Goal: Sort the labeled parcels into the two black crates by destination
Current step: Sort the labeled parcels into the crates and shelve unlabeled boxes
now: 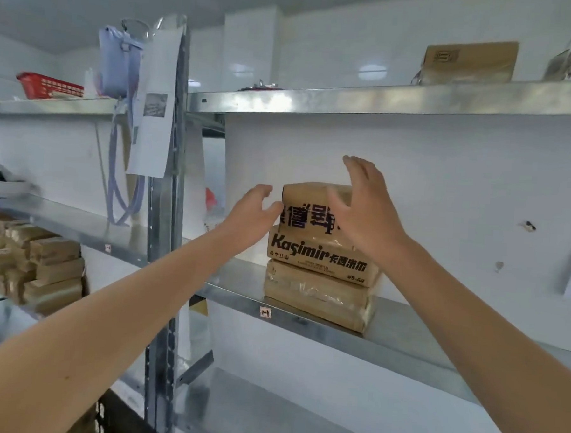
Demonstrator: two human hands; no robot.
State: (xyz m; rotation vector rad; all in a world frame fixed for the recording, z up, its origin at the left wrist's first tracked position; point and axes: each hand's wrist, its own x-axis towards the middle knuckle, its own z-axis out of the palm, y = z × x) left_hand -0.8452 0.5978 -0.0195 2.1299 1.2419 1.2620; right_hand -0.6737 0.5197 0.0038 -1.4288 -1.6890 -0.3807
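Note:
Three tan paper-wrapped parcels are stacked on a metal shelf (403, 335) straight ahead. The top parcel (306, 204) has dark printed characters, the middle parcel (318, 256) reads "Kasimir", and the bottom parcel (313, 294) is plain. My left hand (251, 214) is open at the top parcel's left end, its thumb touching or nearly touching that end. My right hand (364, 207) is open with spread fingers in front of the top parcel's right side, hiding that part. A black crate (114, 419) shows only as a corner at the bottom left.
A steel upright (165, 243) stands left of the stack with a hanging paper sheet (155, 110) and a pale blue bag (118, 62). More tan parcels (33, 262) are piled on the lower left shelf. A cardboard box (467, 60) and a red basket (49, 86) sit on the top shelves.

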